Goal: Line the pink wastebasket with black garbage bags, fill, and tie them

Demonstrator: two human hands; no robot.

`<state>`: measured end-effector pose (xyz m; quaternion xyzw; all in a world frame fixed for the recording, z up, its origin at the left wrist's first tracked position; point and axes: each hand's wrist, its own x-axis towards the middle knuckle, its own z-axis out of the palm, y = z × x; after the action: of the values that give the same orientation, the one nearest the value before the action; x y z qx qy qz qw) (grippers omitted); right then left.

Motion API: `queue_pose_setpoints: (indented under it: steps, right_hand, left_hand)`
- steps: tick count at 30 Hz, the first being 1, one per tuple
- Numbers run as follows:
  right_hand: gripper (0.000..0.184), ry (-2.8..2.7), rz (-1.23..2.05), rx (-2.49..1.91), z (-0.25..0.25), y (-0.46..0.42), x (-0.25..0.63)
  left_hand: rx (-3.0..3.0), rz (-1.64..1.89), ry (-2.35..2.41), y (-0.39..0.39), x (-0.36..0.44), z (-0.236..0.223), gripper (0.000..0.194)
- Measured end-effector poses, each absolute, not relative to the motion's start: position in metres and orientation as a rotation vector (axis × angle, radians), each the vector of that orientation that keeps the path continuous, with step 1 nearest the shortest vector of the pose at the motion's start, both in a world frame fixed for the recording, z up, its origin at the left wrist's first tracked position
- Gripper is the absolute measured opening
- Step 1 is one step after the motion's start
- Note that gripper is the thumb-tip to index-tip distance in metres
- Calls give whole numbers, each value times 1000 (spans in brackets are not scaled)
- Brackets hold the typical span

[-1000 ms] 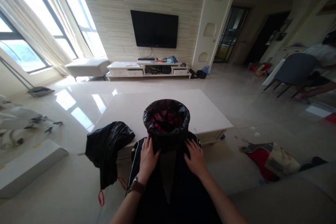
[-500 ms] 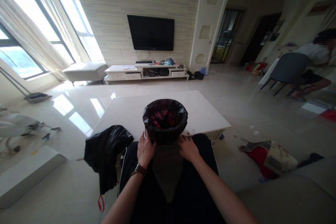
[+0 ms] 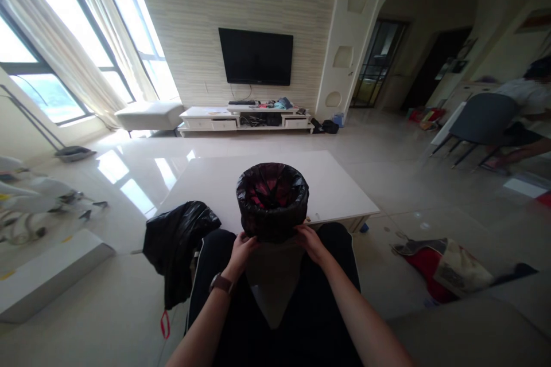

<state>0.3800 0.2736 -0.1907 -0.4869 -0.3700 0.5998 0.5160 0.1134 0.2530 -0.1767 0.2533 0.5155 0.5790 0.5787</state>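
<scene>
A round bin [image 3: 263,195], reddish inside, stands at the near edge of a white low table [image 3: 215,178], in front of my knees. A black trash bag [image 3: 275,223] lines it and is folded down over its rim and outer side. My left hand [image 3: 241,253] pinches the lower hem of the bag at the near left. On the near right my right hand [image 3: 311,243] has its fingers closed on the same hem. Another black plastic bag [image 3: 174,243] with a red drawstring hangs beside my left knee; what holds it up is hidden.
A long white box [image 3: 55,275] lies on the floor at left, near a white wheeled frame [image 3: 47,200]. A red and beige cloth bag [image 3: 443,269] is on the floor at right. Further back are a TV stand [image 3: 206,120] and a person on a grey chair [image 3: 486,117].
Both hands have shifted slightly, from resting against the bin's sides to fingertips at the bag's lower hem. The bag's outer fold reaches a little lower. My view has turned slightly left.
</scene>
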Motion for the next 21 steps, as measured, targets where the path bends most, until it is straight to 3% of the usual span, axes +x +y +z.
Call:
queue_pose_setpoints:
  steps: [8,14,21]
  right_hand:
    - [35,-656,1473,-995,-178,278,380]
    - [25,-660,1491,-1152,-190,271,374]
    - [35,-680,1468,-1221,-197,261,367]
  left_hand:
    - [394,1430,986,251,105,-167,38]
    - [429,1343,1095,245,112,-182,17]
    - [562,1364,1233,238,121,-193,24]
